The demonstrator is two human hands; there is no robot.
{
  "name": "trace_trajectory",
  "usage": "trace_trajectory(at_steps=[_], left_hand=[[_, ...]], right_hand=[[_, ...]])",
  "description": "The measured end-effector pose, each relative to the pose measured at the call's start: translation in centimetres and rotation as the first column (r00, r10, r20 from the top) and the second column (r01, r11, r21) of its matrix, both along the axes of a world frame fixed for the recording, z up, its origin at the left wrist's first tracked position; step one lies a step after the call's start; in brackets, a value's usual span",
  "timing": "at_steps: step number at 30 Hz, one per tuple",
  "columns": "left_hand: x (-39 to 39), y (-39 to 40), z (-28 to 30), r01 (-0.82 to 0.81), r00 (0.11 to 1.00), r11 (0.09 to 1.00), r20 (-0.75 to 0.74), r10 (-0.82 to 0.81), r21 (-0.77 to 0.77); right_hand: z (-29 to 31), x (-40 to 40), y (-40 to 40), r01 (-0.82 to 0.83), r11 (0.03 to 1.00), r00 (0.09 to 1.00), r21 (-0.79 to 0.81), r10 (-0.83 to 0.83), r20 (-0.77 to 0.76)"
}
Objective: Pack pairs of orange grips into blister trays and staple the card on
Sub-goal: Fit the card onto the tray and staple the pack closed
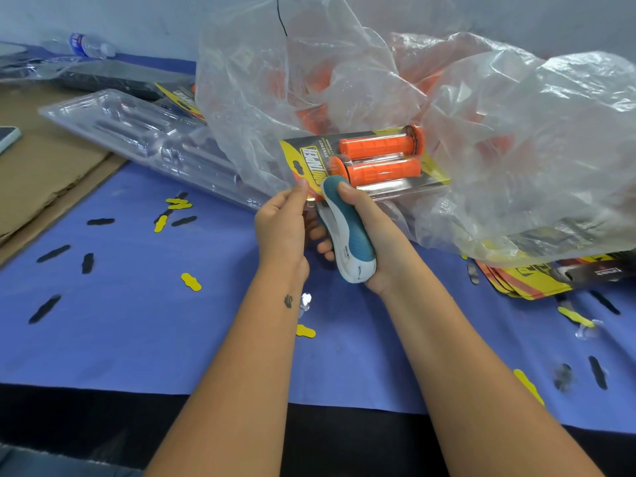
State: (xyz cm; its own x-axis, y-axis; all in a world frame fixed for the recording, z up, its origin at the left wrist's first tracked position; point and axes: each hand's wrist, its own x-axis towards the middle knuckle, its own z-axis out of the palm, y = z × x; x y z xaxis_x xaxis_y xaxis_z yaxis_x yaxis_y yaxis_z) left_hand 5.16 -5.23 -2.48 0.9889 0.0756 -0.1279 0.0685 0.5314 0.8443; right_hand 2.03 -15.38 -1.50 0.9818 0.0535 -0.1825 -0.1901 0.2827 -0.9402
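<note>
A blister pack [395, 185] with two orange grips [378, 146] over a yellow and grey card [303, 160] is held above the blue table cover. My left hand [280, 223] pinches the pack's near left edge, thumb on top. My right hand [364, 232] grips a teal and white stapler [346, 232], whose nose sits over the pack's near edge beside the lower grip. Loose orange grips [316, 115] show through a big clear plastic bag behind.
Empty clear blister trays [137, 129] lie stacked at the left on cardboard [51, 173]. A pile of printed cards [537, 277] sits at the right under the plastic bag [481, 132]. Yellow and black punch-out scraps [191, 282] dot the blue cover. A water bottle [86, 46] lies far left.
</note>
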Motion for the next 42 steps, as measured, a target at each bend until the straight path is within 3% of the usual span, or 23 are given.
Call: trace_trajectory(at_steps=[7, 10, 23, 33, 38, 42], left_hand=[[-1.0, -1.4, 0.4, 0.09, 0.989, 0.989, -0.125, -0.075, 0.119], [-1.3, -1.8, 0.8, 0.133, 0.982, 0.987, -0.149, -0.119, 0.087], [-1.1, -1.8, 0.5, 0.092, 0.989, 0.989, -0.124, -0.078, 0.113], [-1.5, -2.2, 0.8, 0.111, 0.99, 0.994, -0.085, -0.109, 0.018], [-1.6, -2.3, 0.7, 0.114, 0.992, 0.992, -0.051, -0.111, 0.057], [-1.5, -2.2, 0.5, 0.109, 0.992, 0.994, -0.059, -0.109, -0.001]], right_hand=[[-0.3, 0.0, 0.3, 0.02, 0.994, 0.998, 0.104, -0.027, 0.062], [-0.5, 0.0, 0.3, 0.03, 0.994, 0.997, 0.104, -0.038, 0.072], [-0.3, 0.7, 0.0, -0.013, 1.0, 0.999, 0.011, 0.013, -0.041], [-1.0, 1.3, 0.3, 0.042, 0.989, 0.999, 0.143, -0.041, -0.009], [-1.5, 2.1, 0.5, 0.092, 0.993, 0.992, 0.07, -0.085, -0.092], [-1.7, 2.1, 0.5, 0.132, 0.991, 0.989, 0.014, -0.131, -0.075]])
